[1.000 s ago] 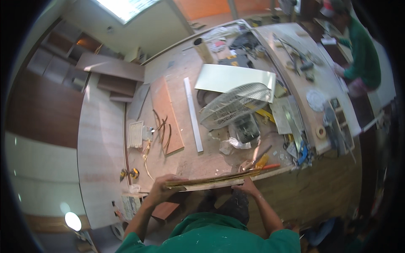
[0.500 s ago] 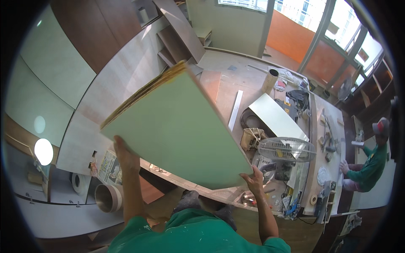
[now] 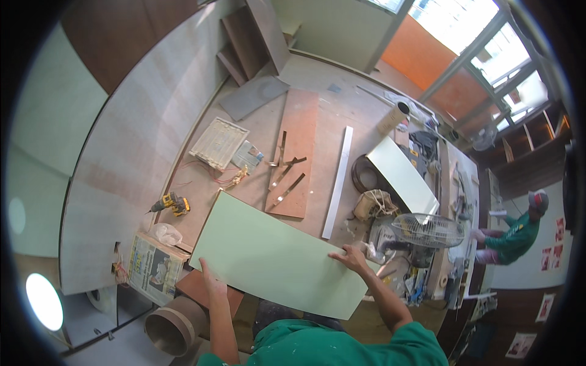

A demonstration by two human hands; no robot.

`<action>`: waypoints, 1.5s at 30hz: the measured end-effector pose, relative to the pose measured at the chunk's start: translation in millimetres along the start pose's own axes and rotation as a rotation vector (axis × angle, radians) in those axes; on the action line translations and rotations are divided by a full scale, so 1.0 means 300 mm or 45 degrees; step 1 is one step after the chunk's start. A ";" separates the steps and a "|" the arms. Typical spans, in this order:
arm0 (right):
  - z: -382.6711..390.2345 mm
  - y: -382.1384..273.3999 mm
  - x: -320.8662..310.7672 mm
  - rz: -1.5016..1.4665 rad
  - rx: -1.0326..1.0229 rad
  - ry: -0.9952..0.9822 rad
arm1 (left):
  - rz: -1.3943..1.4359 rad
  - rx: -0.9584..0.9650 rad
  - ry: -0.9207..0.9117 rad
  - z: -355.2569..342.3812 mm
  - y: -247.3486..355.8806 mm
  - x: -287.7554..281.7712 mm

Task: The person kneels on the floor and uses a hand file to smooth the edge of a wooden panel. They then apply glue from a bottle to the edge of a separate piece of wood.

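A pale green rectangular panel [image 3: 268,253] lies low across the near edge of the worktop, its face turned up. My left hand [image 3: 212,282] is closed on its near left edge, the fingers partly hidden by the board. On the right, my right hand [image 3: 351,258] grips the panel's far edge, fingers and thumb on the rim. Beyond the board, thin dark metal strips [image 3: 287,189] rest on a reddish-brown board [image 3: 299,128]. A yellow and black cordless drill [image 3: 174,204] sits left of the panel.
A standing fan [image 3: 427,230], a coiled dark band [image 3: 366,177] and a white board [image 3: 403,174] occupy the right side. A long white strip [image 3: 337,183] lies mid-table. Cardboard rings [image 3: 174,329] stand at lower left. A co-worker in green [image 3: 519,238] works at far right.
The green panel has come down from a raised, tilted position to lie nearly flat at the worktop's near edge. Both hands still hold it, and the view has shifted, uncovering the drill and metal strips.
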State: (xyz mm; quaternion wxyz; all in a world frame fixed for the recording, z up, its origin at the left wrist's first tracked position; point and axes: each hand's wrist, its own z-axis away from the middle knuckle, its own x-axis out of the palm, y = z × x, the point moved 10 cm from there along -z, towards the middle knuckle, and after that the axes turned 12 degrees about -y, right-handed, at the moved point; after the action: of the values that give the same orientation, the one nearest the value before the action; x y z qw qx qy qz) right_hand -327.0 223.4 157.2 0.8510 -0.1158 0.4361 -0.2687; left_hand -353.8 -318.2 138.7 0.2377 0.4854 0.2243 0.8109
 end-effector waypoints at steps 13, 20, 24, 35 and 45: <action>-0.529 -0.250 -0.400 0.015 -0.222 -0.034 | -0.463 -0.333 -0.352 0.041 -0.248 0.617; -0.057 -0.219 -0.727 -0.688 -0.809 0.769 | -0.476 -0.238 -0.355 -0.400 -0.385 0.772; 0.005 0.267 -0.412 -1.105 -0.215 0.811 | -0.430 -0.231 -0.396 -0.716 -0.500 0.888; -0.809 0.711 0.286 -0.552 0.190 0.527 | -0.352 -0.115 -0.283 -1.657 -0.855 1.193; -1.286 0.670 0.355 0.000 0.719 0.670 | -0.413 -0.116 -0.457 -2.084 -1.222 1.504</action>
State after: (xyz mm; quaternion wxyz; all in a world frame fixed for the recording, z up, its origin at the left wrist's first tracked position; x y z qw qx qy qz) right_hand -515.1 344.9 -230.5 0.7083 0.1960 0.5486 -0.3987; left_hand -1038.6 159.0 -40.0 0.4224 0.5681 0.2165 0.6723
